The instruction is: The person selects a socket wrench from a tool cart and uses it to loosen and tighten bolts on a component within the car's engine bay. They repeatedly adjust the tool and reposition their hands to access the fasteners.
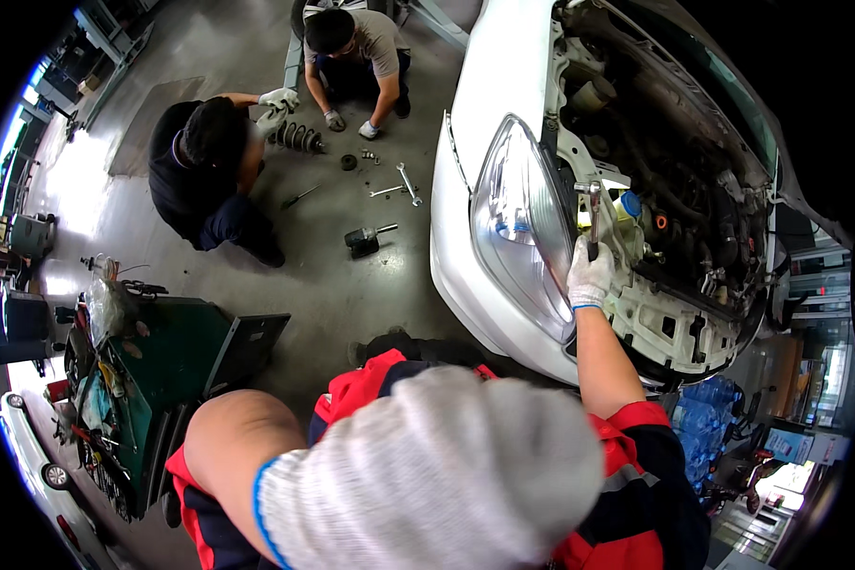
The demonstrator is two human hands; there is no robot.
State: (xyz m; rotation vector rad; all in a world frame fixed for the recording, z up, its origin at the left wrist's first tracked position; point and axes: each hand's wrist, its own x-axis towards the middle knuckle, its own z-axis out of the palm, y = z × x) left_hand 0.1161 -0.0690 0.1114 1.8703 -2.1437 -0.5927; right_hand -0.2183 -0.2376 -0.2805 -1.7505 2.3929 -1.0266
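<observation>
The right hand [590, 275] gripped a wrench [595, 214] beside the car's [494, 66] headlight [518, 214]; it looked hard and heavy, best held by the handle [594, 250]; the left hand [437, 465] was apart, its grip too blurry to tell

silver ratchet-like tool [595, 211], dark-ended, gripped beside the clear headlight [515, 204]

No words or numbers can be read, as the blue-and-white panel [787, 445] at the lower right and the paler panel [828, 448] just beside it are too small and blurred for whatever is printed on them to be made out.
</observation>
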